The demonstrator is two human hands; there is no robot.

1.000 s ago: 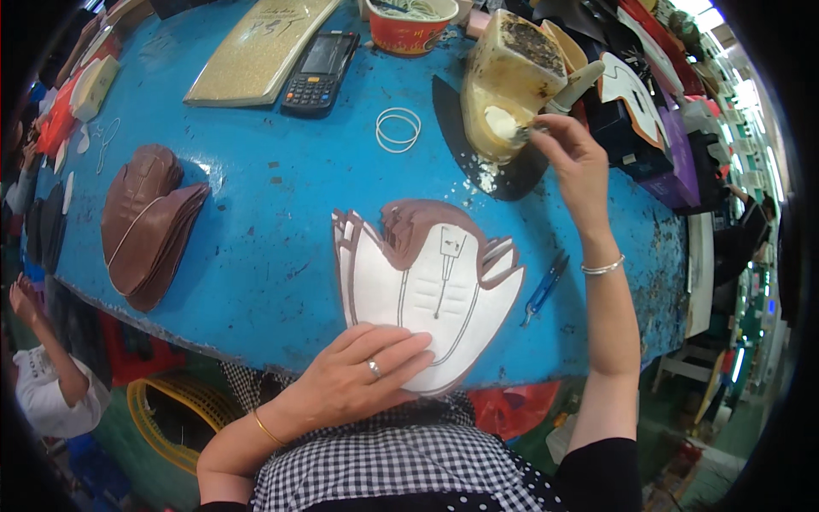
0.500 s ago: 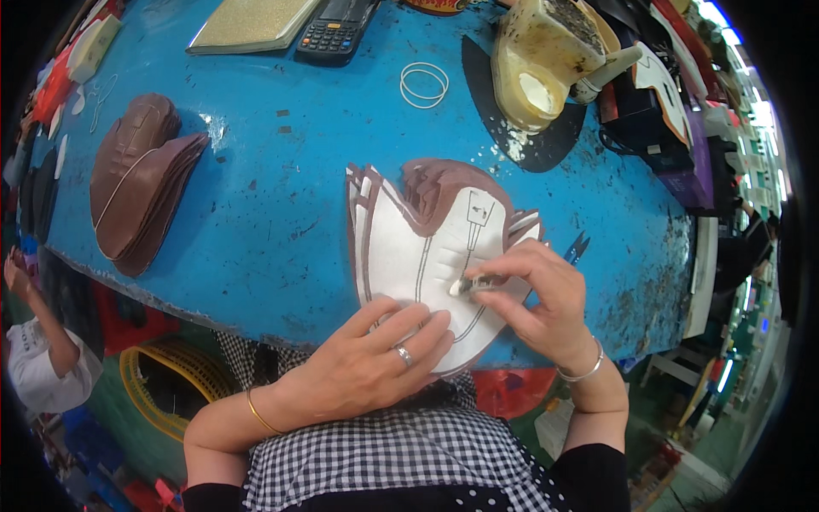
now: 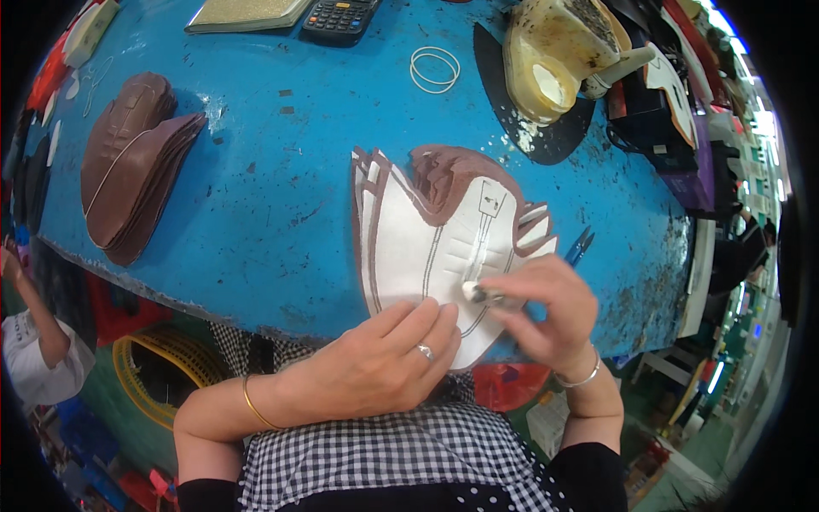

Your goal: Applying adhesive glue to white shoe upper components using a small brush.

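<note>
A stack of brown leather pieces with white backing (image 3: 405, 264) lies at the table's front edge, its top piece white side up with dark marked lines. My left hand (image 3: 388, 354) rests on the stack's lower left part, fingers stretched out flat. Between the thumb and fingers of my right hand (image 3: 546, 307) is a small dark applicator (image 3: 488, 295) with a white-coated tip, held against the top piece. A wet-looking whitish streak runs up from that tip along the marked lines. The right fingers are slightly blurred.
Another stack of brown leather pieces (image 3: 136, 171) lies at the left, bound by a thin band. A yellowed glue container (image 3: 529, 81) stands on a black sheet (image 3: 563, 136). White rings (image 3: 435, 70), a keypad device (image 3: 339, 19), a notebook (image 3: 247, 13) and a blue-handled tool (image 3: 580, 246) are on the table.
My right hand has shifted slightly down and right with the applicator, and a whitish streak now shows above its tip. My left hand stays on the stack. The whole view has shifted slightly.
</note>
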